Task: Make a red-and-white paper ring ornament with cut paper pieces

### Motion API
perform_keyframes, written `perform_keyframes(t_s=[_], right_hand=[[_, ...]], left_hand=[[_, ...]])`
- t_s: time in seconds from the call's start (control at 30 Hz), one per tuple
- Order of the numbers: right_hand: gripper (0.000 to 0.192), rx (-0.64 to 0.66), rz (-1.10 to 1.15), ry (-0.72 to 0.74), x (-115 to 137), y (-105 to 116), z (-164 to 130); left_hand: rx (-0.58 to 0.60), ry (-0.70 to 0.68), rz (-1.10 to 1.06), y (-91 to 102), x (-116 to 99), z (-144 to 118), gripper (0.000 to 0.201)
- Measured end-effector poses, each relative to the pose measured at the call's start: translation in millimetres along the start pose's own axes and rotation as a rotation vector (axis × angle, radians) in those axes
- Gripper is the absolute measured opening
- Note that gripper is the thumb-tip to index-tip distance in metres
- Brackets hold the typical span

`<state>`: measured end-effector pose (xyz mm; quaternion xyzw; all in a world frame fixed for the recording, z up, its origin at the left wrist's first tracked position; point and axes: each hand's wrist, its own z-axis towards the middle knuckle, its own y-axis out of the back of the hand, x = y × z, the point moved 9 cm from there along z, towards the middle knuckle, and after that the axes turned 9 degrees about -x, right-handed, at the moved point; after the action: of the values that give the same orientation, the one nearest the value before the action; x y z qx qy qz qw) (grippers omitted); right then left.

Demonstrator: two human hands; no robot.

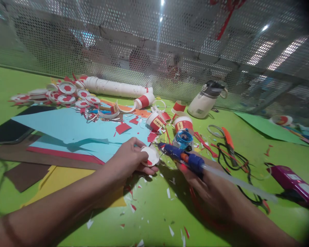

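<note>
My left hand (130,158) holds a small white paper-cup piece (150,156) with red trim, just above the green table (154,219). My right hand (208,187) grips a blue glue gun (185,157) whose nozzle points left at the cup piece, almost touching it. A clear glue stick (237,182) sticks out of the gun's back toward the right. Behind the gun stands a blue-topped roll or cup (183,138).
A light blue paper sheet (74,128), red, brown and yellow sheets lie at left. Red-and-white paper cups (182,122), cut cup discs (67,90), a stack of white cups (113,87), a white bottle (204,100), orange-handled cutter (228,139), black cord and a purple device (293,183) surround the hands. Mesh wall behind.
</note>
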<state>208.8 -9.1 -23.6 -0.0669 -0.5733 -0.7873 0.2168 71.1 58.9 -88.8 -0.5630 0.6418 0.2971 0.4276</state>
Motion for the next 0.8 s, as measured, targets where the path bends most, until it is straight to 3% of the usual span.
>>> perform_keyframes(t_s=[0.2, 0.4, 0.47, 0.57, 0.7, 0.8], right_hand=[[0.021, -0.263, -0.107, -0.019, -9.9, 36.1, 3.8], [0.036, -0.589, -0.367, -0.323, -65.6, 94.7, 4.7], [0.036, -0.670, -0.426, -0.352, -81.5, 109.0, 7.4], [0.040, -0.629, -0.343, -0.399, -110.5, 107.4, 16.4], [0.043, -0.397, -0.179, -0.467, -146.3, 77.8, 26.9], [0.042, -0.301, -0.253, -0.486, -164.4, 69.2, 29.7]], left_hand=[[-0.026, -0.001, 0.010, 3.4, -1.9, -1.8, 0.033], [-0.070, 0.006, -0.009, 5.1, -5.4, -3.0, 0.036], [-0.082, 0.002, -0.029, 5.9, -6.5, -2.7, 0.038], [-0.073, -0.026, -0.056, 5.4, -9.7, -3.5, 0.040], [-0.055, -0.075, -0.058, 5.7, -14.6, -6.7, 0.040], [-0.050, -0.058, -0.060, 7.2, -13.4, -6.9, 0.040]])
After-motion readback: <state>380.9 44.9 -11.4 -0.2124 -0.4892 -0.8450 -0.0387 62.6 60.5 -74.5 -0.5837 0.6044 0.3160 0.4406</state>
